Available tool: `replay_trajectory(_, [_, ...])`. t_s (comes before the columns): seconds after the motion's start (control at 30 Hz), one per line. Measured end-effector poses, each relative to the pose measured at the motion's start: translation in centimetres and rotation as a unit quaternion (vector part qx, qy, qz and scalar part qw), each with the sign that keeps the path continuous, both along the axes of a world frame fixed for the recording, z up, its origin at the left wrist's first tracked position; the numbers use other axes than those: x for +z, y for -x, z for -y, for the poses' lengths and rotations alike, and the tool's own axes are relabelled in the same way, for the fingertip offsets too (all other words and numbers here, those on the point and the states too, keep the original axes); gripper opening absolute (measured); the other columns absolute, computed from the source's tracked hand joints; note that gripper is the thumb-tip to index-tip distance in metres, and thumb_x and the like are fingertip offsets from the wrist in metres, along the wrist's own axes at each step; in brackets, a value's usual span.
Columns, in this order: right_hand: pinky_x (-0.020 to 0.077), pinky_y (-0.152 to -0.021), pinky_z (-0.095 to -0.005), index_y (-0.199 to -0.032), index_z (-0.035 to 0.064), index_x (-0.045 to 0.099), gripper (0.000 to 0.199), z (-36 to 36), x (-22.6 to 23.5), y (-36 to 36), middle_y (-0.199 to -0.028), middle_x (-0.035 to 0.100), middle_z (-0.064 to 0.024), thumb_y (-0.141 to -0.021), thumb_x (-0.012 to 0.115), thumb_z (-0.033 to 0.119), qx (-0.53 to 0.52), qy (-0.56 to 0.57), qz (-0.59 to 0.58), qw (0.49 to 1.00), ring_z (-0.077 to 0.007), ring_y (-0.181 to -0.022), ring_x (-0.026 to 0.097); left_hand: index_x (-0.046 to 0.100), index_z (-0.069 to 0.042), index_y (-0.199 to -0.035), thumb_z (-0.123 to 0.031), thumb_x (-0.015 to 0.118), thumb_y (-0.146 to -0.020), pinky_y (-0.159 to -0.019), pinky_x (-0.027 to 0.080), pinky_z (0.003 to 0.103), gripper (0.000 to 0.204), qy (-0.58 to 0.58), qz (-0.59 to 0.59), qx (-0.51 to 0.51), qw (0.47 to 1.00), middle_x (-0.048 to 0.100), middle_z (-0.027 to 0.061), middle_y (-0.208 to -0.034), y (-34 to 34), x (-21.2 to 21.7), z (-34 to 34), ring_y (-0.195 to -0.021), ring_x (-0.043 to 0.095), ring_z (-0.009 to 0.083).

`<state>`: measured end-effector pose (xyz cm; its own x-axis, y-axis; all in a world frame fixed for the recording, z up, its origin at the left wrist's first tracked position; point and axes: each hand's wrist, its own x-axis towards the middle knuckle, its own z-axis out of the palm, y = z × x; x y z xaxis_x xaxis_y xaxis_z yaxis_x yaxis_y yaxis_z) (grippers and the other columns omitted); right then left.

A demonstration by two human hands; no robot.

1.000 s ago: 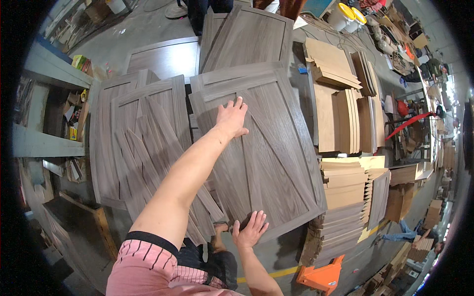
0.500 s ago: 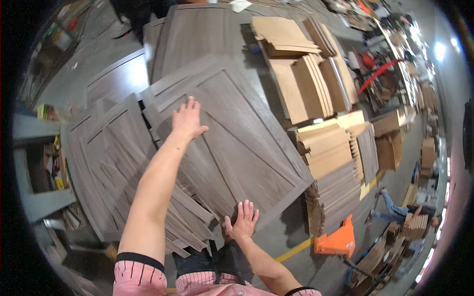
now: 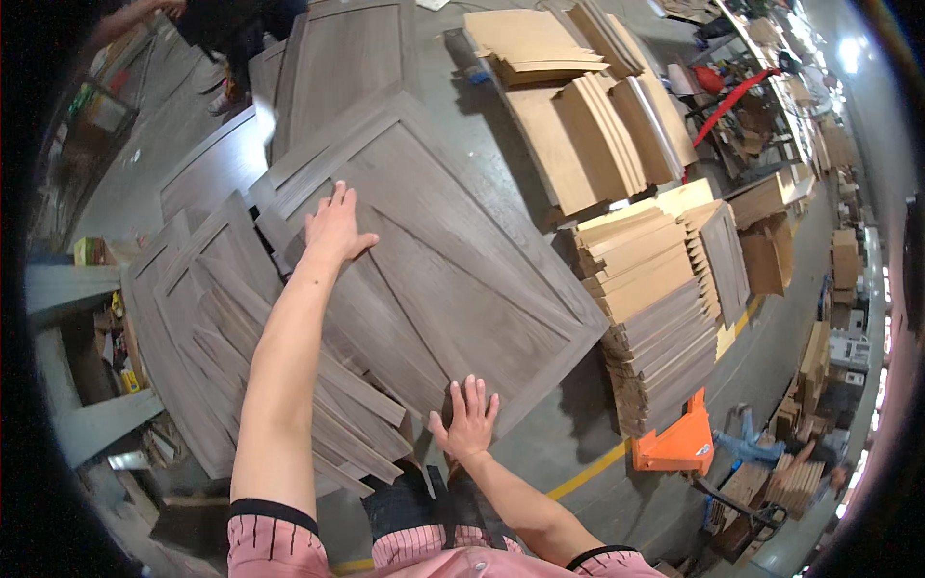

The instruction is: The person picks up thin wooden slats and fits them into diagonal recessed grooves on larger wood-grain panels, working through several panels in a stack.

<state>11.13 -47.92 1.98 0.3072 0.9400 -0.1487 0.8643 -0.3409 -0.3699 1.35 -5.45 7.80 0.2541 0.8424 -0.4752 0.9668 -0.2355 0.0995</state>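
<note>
A large grey wood-grain door panel (image 3: 491, 279) with a raised frame and slanting strips lies before me, on top of other grey pieces. My left hand (image 3: 334, 228) rests on its far left part, fingers stretched out and thumb apart. Near the panel's close edge, my right hand (image 3: 467, 419) lies with its fingers spread on the surface. Neither hand is wrapped round anything. Beneath and left of the panel is a heap of loose grey strips (image 3: 337, 400), next to another framed grey panel (image 3: 178, 289).
Stacked boards (image 3: 655, 328) and a pallet of light brown boards (image 3: 578, 116) stand to the right. An orange pallet jack (image 3: 674, 438) is beside them. A co-worker (image 3: 756, 443) holds boards at the far right. More grey panels (image 3: 352, 72) stand at the back; another person's legs (image 3: 236, 72) show there.
My view has shifted, and the panel sits slightly further left in it. Both hands stay flat on the panel. A person's arm and legs now show at the upper left.
</note>
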Motion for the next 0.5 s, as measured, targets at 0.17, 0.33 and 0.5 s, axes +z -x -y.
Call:
replay_trajectory(0.17, [0.0167,-0.121,-0.0661,-0.151,0.0125,0.045,0.078,-0.07,-0.14,0.19,-0.164,0.033,-0.0148,-0.087,0.07,0.049,0.0,0.008,0.008,1.0,-0.0361,-0.154,0.026,0.037,-0.011,-0.155,-0.045,0.088,-0.077,-0.114,0.041,0.061,0.098,-0.003,-0.001,0.012,1.0,0.025,0.0096,-0.171,0.11,-0.06,0.01,-0.148,0.04,0.0341])
replay_trajectory(0.33, [0.0131,-0.122,-0.0669,-0.152,0.0126,0.044,0.078,0.08,-0.44,0.32,-0.165,0.031,-0.0149,-0.088,0.069,0.049,0.013,0.021,-0.015,1.0,-0.0375,-0.155,0.023,0.043,-0.009,-0.15,-0.041,0.089,-0.075,-0.11,0.044,0.059,0.093,-0.022,0.021,0.009,0.999,0.03,0.0115,-0.168,0.41,-0.49,0.33,-0.145,0.043,0.0345])
replay_trajectory(0.5, [0.0073,-0.123,-0.0681,-0.157,0.0131,0.038,0.082,0.29,-0.74,0.22,-0.167,0.025,-0.0153,-0.09,0.068,0.048,0.005,0.01,-0.023,1.0,-0.04,-0.156,0.017,0.039,-0.012,-0.152,-0.045,0.088,-0.077,-0.114,0.041,0.061,0.096,-0.017,0.008,0.0,1.0,0.026,0.0124,-0.169,0.35,-0.59,0.48,-0.146,0.043,0.0348])
